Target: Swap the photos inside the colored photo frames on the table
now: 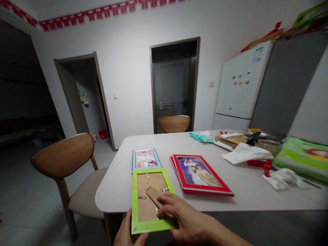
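Frame (135, 198) with green border, back side up, at lower centre of the picture. Gripped at its lower left corner by the left hand (125, 234), thumb at the bottom edge, fingers along the side. Touched from the lower right by the right hand (186, 217), fingers bent over the near end of the stand leg (152, 195) and just beside the lower clip (157, 212); cannot tell whether pinching anything. Beyond the far edge, blue frame (146, 160), picture up, on the pale worktop (118, 181). Right of centre, stacked red frames (200, 172).
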